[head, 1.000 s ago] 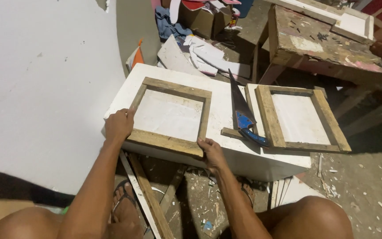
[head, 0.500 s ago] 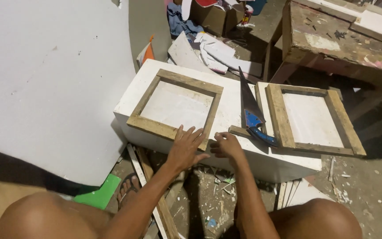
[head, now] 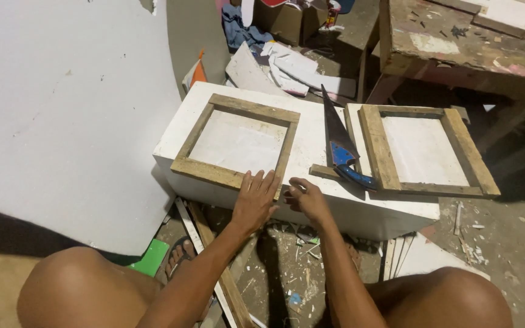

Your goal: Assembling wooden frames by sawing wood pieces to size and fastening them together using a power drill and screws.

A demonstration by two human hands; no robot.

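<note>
On the white desk (head: 311, 152), left hand (head: 254, 197) lies flat, released, on the near rail of a wooden frame (head: 238, 143); right hand (head: 307, 198) loosely curled, empty. Rail runs left-right. Saw (head: 338, 146) and second frame (head: 423, 152) lie right of hands.

a single head-worn camera looks steeply down and forward from close above the seated person's knees.

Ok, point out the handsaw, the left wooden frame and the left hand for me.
handsaw (head: 343, 153): head view, on the blue handle.
left wooden frame (head: 209, 172): head view, on the near rail.
left hand (head: 255, 199): head view, on the back of the hand.
</note>
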